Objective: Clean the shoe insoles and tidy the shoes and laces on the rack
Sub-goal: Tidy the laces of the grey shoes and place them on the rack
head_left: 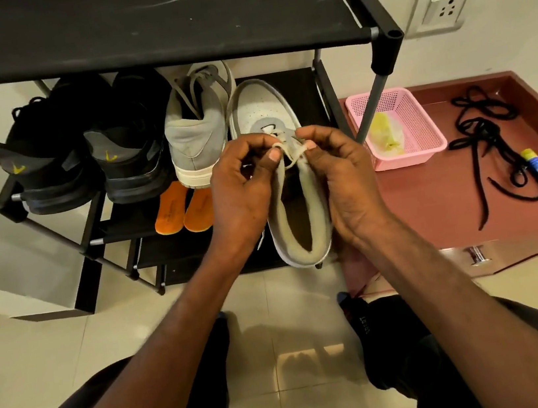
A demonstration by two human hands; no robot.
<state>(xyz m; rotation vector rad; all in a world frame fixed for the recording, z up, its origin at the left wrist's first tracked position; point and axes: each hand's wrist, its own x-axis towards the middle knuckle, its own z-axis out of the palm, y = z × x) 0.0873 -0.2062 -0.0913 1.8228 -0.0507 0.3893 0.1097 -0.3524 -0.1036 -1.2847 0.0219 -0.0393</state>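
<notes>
Both forearms reach fwd; left hand and right hand each pinch the pale flat lace over the grey-white suede sneaker, on the black fabric-shelf rack. Beyond: matching grey sneaker. Beige tiled floor.

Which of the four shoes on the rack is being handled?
The grey-and-white sneaker at the right end of the row. Both the left hand and right hand pinch its pale lace; the two black shoes and the other grey sneaker stand untouched.
</notes>
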